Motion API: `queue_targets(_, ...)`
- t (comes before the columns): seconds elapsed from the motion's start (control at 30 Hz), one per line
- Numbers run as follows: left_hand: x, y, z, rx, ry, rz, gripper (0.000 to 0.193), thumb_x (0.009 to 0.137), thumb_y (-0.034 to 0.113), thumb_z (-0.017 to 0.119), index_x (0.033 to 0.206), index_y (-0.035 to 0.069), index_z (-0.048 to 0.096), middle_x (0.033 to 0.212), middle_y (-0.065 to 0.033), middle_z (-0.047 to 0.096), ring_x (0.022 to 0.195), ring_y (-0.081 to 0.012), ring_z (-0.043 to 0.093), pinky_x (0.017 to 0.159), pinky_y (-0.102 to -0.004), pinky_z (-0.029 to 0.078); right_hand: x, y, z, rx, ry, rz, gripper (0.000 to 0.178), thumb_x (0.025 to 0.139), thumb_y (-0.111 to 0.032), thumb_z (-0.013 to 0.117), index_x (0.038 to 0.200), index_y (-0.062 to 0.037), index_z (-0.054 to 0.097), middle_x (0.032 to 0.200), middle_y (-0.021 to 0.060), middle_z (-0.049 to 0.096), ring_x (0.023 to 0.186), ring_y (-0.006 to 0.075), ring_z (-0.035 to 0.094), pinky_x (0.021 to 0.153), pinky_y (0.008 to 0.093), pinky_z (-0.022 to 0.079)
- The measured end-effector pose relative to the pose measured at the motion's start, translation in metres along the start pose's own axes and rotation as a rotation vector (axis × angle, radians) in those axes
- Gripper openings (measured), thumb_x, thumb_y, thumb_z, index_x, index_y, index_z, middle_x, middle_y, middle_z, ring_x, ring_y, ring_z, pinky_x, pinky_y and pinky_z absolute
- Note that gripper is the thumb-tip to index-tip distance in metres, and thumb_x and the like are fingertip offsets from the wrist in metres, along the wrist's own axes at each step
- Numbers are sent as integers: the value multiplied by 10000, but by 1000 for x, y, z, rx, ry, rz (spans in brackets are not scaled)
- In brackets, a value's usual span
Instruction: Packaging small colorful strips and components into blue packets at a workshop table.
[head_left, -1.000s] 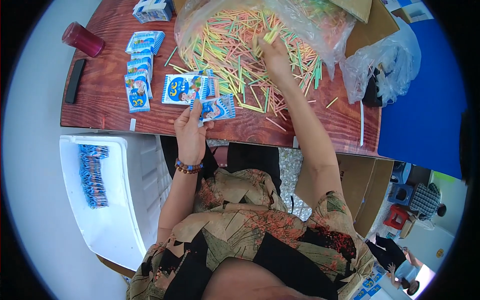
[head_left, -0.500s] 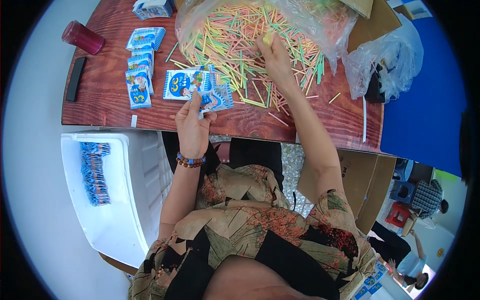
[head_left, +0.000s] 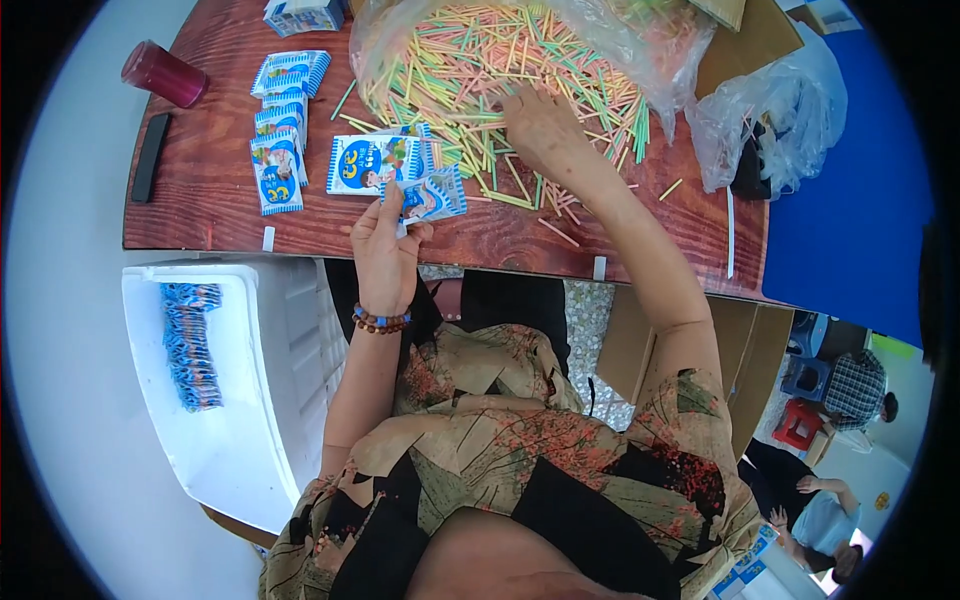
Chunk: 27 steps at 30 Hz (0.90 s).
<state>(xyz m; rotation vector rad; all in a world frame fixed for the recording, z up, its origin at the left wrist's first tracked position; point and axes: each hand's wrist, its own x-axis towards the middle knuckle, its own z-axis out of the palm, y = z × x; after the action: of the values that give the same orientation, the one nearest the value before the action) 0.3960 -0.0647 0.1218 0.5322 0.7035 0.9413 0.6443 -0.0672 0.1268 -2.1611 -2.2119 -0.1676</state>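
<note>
The two hands are well apart. Nearest, the left hand (head_left: 385, 235) pinches a small, shiny blue-and-white plastic packet (head_left: 434, 197) between thumb and fingers, over the front of the dark red wooden table (head_left: 220, 190). Just past it lie flat white packets with blue striped ends (head_left: 375, 163), and more blue-and-white packets (head_left: 277, 175) overlap in a row to the left.

Farther in, the right hand (head_left: 545, 128) reaches down into a big, loose heap of thin pink, yellow and green sticks (head_left: 470, 65). The step in hand looks like picking out sticks. The next move calls for a gentle pinch on a few, with the packet held steady.

The right fingertips are hard to see, so I cannot tell if they grip any sticks. The packet's mouth is hidden too; it may be open. At the far edge, the clear plastic bag (head_left: 668, 75) around the heap is cut off.
</note>
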Motion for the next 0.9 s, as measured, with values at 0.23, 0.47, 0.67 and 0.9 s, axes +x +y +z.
queue_targets(0.23, 1, 1, -5, -10, -27, 25, 226, 963, 224, 550, 912, 27, 647, 873, -40, 667, 695, -91, 583, 586, -259, 474, 6, 27, 0, 1331, 105, 385, 192, 971, -151, 478, 1079, -3, 537, 871, 72, 632, 827, 150, 599, 795, 306, 468)
queue_targets(0.47, 2, 2, -1, -22, -5, 10, 205, 960, 210, 554, 915, 35, 651, 868, -33, 670, 710, -89, 595, 580, -257, 475, 28, 21, 15, 1928, 388, 404, 218, 963, -114, 508, 1139, 11, 539, 998, 82, 614, 917, 185, 615, 838, 316, 498)
queue_targets(0.67, 1, 4, -1, -26, 15, 4, 192, 961, 208, 553, 929, 42, 644, 897, -32, 668, 730, -85, 597, 579, -253, 469, 49, 4, 17, 1546, 542, 276, 240, 948, -117, 523, 1167, -20, 541, 1032, 89, 655, 929, 127, 603, 857, 264, 455)
queue_targets(0.9, 1, 0, -3, -37, 17, -6, 198, 964, 211, 549, 944, 35, 638, 883, -32, 661, 708, -87, 582, 577, -259, 464, 50, -8, 28, 1352, 404, 393, 245, 958, -179, 517, 1105, 0, 596, 1026, 60, 663, 925, 130, 592, 872, 298, 448)
